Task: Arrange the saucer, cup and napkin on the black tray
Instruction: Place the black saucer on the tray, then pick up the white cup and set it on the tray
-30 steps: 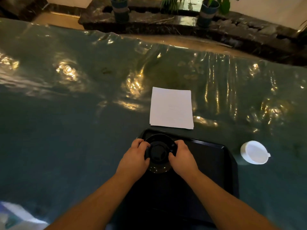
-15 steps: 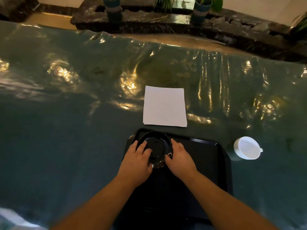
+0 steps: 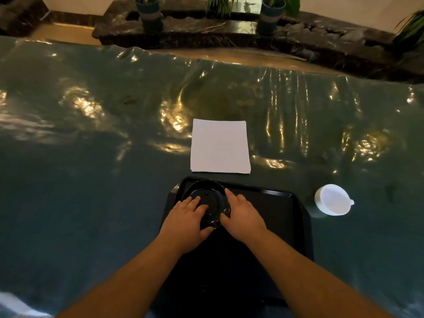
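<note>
A black saucer (image 3: 207,198) lies in the far left corner of the black tray (image 3: 275,216). My left hand (image 3: 187,220) rests on the saucer's left side, fingers over its rim. Against its right edge sits my right hand (image 3: 243,218). Both hands hold the saucer. A white square napkin (image 3: 220,146) lies flat on the table just beyond the tray. To the right of the tray, a white cup (image 3: 332,199) stands on the table with its handle pointing right.
The table (image 3: 91,180) is covered with a shiny, wrinkled dark green plastic sheet. Beyond its far edge runs a dark stone ledge (image 3: 206,26) with potted plants (image 3: 149,12). Something white shows at the near left corner (image 3: 13,306).
Both hands slid the saucer away from me toward the tray's far left corner. My fingers now lie flatter over it.
</note>
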Demonstrator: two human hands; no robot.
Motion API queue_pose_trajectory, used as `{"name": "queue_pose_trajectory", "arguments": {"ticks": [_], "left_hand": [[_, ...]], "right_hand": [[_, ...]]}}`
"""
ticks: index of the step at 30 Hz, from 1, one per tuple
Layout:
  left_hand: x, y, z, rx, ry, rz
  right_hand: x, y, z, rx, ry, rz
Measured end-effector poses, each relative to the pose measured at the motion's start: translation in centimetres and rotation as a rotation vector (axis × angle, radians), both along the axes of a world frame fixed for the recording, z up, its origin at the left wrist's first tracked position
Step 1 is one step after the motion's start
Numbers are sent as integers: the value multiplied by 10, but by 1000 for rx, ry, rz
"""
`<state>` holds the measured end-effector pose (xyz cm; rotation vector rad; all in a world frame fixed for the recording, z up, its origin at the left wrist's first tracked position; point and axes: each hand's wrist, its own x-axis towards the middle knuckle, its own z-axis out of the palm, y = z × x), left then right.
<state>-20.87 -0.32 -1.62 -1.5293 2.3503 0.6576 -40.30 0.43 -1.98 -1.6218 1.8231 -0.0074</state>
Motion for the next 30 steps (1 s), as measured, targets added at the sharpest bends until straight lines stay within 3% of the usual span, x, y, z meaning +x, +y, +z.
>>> {"name": "queue_pose_trajectory", "arguments": {"ticks": [6,13,30], "left_hand": [[-15,-1,3,-38,22,-6],[-53,-16,11,-122,54,-38],[-171,-33,35,-170,124,-163]], "right_hand": [[-16,2,1,-1,8,53],[-61,7,16,-231,159,82],[-183,37,37,-219,282,-51]]}}
